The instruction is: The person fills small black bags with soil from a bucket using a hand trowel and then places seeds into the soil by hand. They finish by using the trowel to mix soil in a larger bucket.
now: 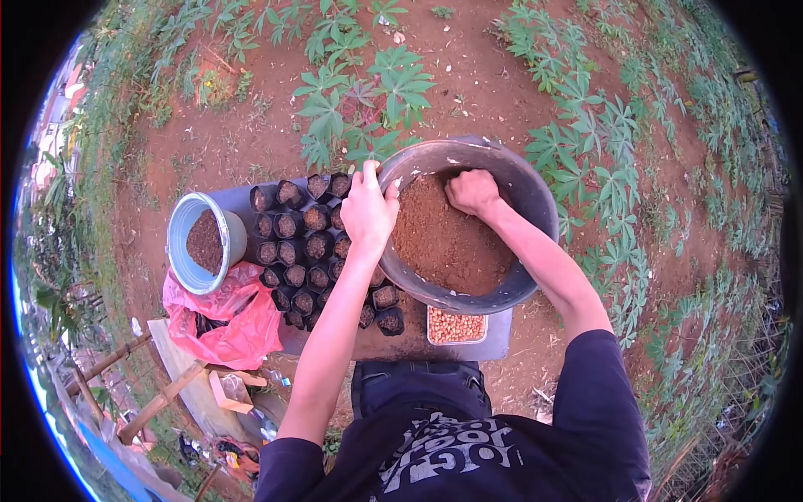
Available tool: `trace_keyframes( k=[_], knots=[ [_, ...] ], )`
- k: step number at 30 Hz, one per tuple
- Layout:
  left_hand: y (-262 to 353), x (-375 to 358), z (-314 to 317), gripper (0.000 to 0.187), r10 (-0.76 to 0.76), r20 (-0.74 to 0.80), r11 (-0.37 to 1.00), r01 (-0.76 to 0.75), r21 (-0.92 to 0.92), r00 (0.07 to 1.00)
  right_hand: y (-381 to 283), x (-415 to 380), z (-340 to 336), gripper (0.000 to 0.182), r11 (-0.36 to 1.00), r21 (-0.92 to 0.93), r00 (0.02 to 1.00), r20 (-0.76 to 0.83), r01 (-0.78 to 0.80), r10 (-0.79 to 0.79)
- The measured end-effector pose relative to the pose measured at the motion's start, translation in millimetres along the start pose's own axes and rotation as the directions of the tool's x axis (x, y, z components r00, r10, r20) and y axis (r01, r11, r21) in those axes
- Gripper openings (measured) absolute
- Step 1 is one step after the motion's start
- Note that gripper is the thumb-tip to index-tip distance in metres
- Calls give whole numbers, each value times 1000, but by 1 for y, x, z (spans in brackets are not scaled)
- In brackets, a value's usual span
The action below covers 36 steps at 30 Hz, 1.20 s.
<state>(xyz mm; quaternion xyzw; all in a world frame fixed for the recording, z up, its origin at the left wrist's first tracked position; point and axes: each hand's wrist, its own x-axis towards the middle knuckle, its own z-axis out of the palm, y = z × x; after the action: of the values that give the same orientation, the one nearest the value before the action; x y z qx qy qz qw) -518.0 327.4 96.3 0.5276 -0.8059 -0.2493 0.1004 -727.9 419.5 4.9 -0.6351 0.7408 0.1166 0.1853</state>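
A large dark bucket (544,209) holds loose brown soil (443,238). My left hand (369,211) grips the bucket's left rim, its fingers bent over the edge. Inside the bucket, my right hand (474,192) is closed at the upper part of the soil; what it holds, if anything, is hidden. Left of the bucket stand several small black bags filled with soil (317,219), in rows, partly hidden by my left forearm. A clear container of orange-brown seeds (456,326) sits just below the bucket.
A light blue bucket with dark soil (177,243) stands at the table's left end, above a pink plastic bag (242,339). The grey table (495,335) bears these things. Wooden boards (180,351) lie lower left. Leafy plants (401,84) grow beyond the table.
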Motion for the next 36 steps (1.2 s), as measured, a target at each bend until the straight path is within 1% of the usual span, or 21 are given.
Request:
trace_keyframes(
  k=[3, 6, 12, 16, 22, 29, 31, 34, 35, 36],
  knots=[
    [-1, 1, 1, 44, 3, -7, 1000, -3, 3, 1000, -4, 2, -7, 41, 1000, -1, 999, 33, 18, -18],
    [-1, 0, 2, 44, 2, -6, 1000, -2, 3, 1000, -7, 5, -13, 43, 995, -13, 991, 85, 101, -99],
    [-1, 2, 2, 44, 11, -7, 1000, -11, 11, 1000, -12, 6, -17, 45, 982, -5, 978, 92, 190, -188],
    [-2, 1, 0, 45, -1, 5, 1000, 0, 8, 1000, -15, -4, -10, 46, 982, 26, 981, 49, 188, -189],
    [-3, -1, 0, 46, 18, -28, 1000, -18, -14, 999, -19, -22, -11, 48, 956, 120, 962, -77, 268, -261],
    [-3, -2, 0, 45, 33, -45, 999, -33, 2, 998, -29, -52, -25, 48, 949, 171, 964, -71, 264, -256],
    [-2, -3, -3, 45, 17, -21, 1000, -17, 18, 1000, -31, -65, -32, 48, 942, 186, 959, -89, 281, -268],
    [-4, -3, -2, 46, 27, -8, 999, -27, 24, 1000, -29, -87, -39, 48, 935, 181, 951, -102, 306, -291],
    [-5, -2, -1, 46, 38, -8, 999, -38, 22, 999, -26, -97, -42, 48, 933, 157, 942, -140, 325, -305],
    [-4, -2, -1, 46, 34, -4, 999, -34, 22, 999, -24, -107, -45, 48, 937, 143, 945, -132, 318, -300]
  ],
)
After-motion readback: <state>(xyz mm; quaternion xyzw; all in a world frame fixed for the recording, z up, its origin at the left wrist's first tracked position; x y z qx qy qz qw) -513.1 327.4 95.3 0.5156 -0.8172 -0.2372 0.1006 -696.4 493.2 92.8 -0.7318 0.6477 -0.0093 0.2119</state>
